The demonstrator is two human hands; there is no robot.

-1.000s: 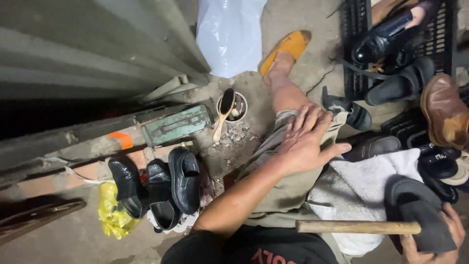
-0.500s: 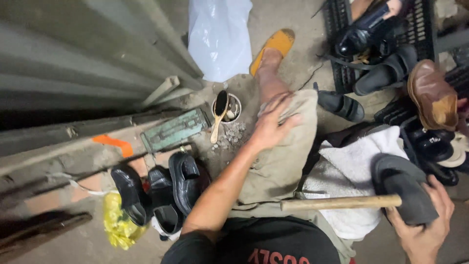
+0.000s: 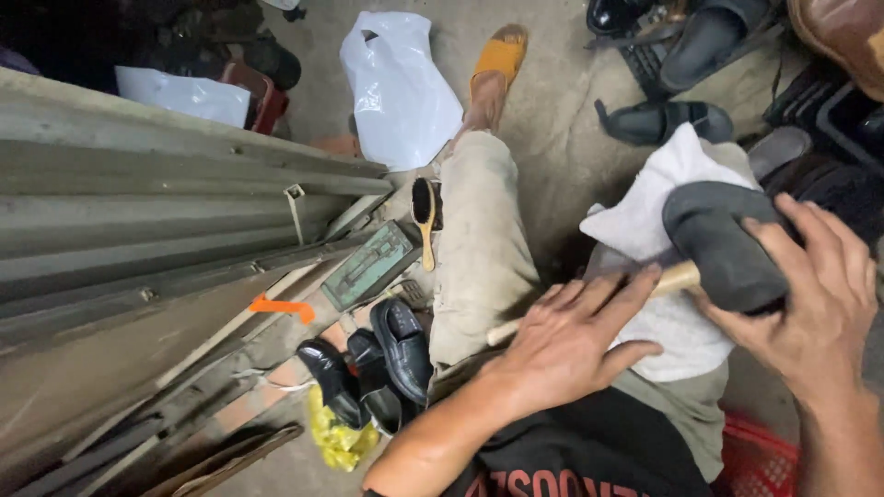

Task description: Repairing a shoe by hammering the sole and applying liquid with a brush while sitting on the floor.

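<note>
Your right hand (image 3: 815, 294) is wrapped over the dark grey sandal (image 3: 727, 244), its grip closed around the sole's edge with fingers spread across the top, holding it against your right thigh. Under the sandal lies a white cloth (image 3: 649, 230), draped over your lap. Your left hand (image 3: 571, 340) sits flat on a wooden stick (image 3: 677, 276) that runs across your legs and up beneath the sandal; the fingers are laid along it, only loosely curled, not clenched. The stick's near end pokes out beside your left knee.

Down on the floor, by your left leg, black leather shoes (image 3: 382, 364) are lined up close together, a crumpled yellow bag (image 3: 341, 437) just below them. A wooden-handled brush (image 3: 424, 216) lies near a greenish metal plate (image 3: 373, 265). A white plastic bag (image 3: 401, 87) sits further out, next to your foot in an orange sandal (image 3: 497, 60). More dark footwear (image 3: 663, 120) is scattered up at the right, and a red crate (image 3: 760, 460) shows at your right hip.
</note>
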